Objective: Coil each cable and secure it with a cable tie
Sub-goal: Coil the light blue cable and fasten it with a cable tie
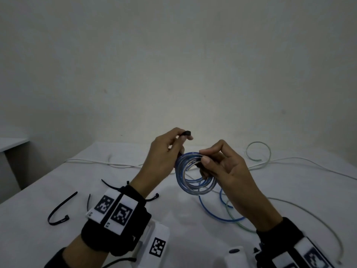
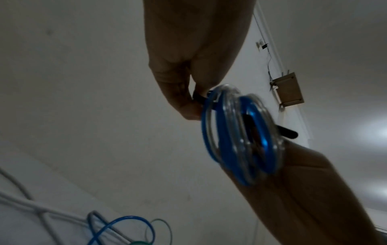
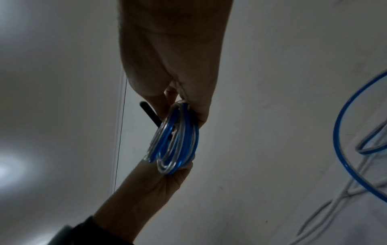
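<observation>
A coil of blue and clear cable hangs in the air above the white table, between my two hands. My right hand pinches the coil's top edge between thumb and forefinger. My left hand pinches a black cable tie by its head, just above and left of the coil. In the left wrist view the tie runs through the coil and sticks out beyond it. The right wrist view shows the tie crossing the coil, whose lower edge rests against my left palm.
Several loose black cable ties lie on the table at the left. A loose blue cable, a green one and white ones sprawl right of centre and across the back. A white device sits at the near edge.
</observation>
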